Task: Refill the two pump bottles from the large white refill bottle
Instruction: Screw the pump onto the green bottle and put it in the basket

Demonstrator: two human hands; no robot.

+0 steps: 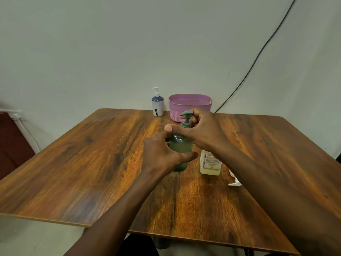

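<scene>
Left hand (162, 154) wraps the green pump bottle (180, 150) body at worktop (92, 163) centre; right hand (201, 132) pinches its pump collar (186, 124). Bottle looks smooth, rigid, part-full: likely slippery, so grip the body and twist at the collar. Refill bottle (210, 163) stands just beside it. Wood-grain top, plain wall.

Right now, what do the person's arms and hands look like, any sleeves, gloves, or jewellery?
Both forearms are bare with no sleeves in view. The left hand and right hand wear no gloves, and no rings, watch or bracelet show on the fingers or wrists that are visible. The far sides of the fingers are hidden.
</scene>
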